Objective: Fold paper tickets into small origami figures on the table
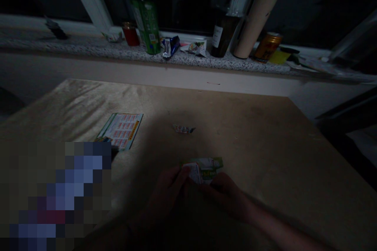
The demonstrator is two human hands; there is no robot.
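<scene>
Low in the middle of the view, my left hand and my right hand meet over a green-and-white printed packet. The left thumb presses on a white panel with small print, at the packet's left end. Curled fingers of the right hand grip its lower right edge. Dim light hides the undersides of both hands. Beyond the packet, apart from my hands, a small folded printed scrap lies on the table. A printed calendar card lies flat farther left.
Along the granite windowsill stand a green cup, a red jar, a dark cup with a straw, a cardboard tube and an orange can. Crumpled wrappers lie between them. Pixelation covers the lower left.
</scene>
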